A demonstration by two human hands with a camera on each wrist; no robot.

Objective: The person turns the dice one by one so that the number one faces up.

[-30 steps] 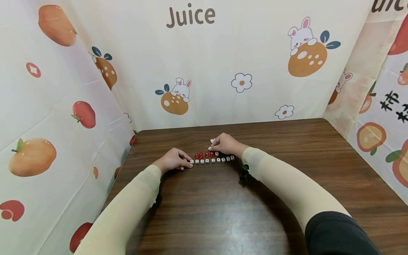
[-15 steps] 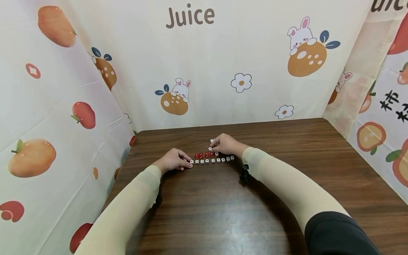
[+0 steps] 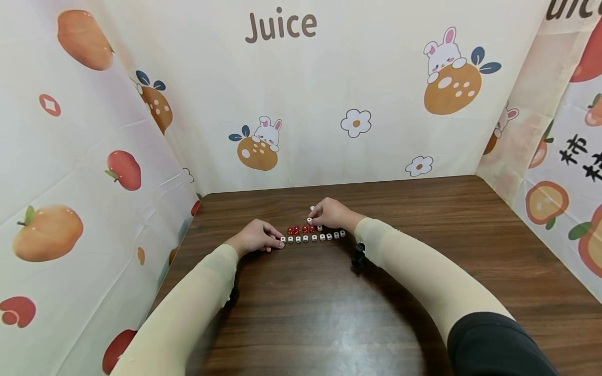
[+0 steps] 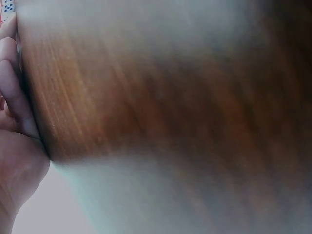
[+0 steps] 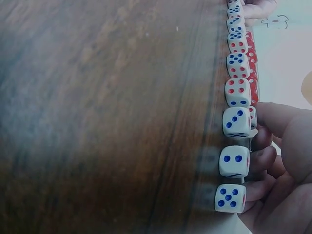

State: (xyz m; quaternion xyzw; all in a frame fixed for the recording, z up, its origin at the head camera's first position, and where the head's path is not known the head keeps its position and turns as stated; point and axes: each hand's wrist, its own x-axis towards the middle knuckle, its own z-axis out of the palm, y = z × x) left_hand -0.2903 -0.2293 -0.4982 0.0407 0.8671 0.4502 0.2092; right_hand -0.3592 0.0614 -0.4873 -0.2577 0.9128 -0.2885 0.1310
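Small dice stand on the brown table in the head view. My left hand point(image 3: 256, 235) pinches the white die point(image 3: 283, 239) at the left end of the front row between thumb and forefinger. Behind that row are several red dice point(image 3: 305, 230), with one white die point(image 3: 320, 228) at their right end. My right hand point(image 3: 333, 213) reaches over from the right and pinches a white die point(image 3: 309, 221) just behind the red ones. Another white die point(image 3: 312, 208) shows farther back, beside its knuckles. In the right wrist view, the front-row dice point(image 5: 230, 198) carry blue and red pips.
The wood-grain table point(image 3: 301, 313) stretches toward me and to both sides. A printed cloth point(image 3: 301, 83) with fruit and rabbits stands along the back, left and right. A dark wrist device point(image 3: 359, 256) hangs under my right wrist, close over the table.
My right hand has shifted very slightly left, and the white die at its fingertips has turned a little. My left hand and the rows of dice stay where they were.
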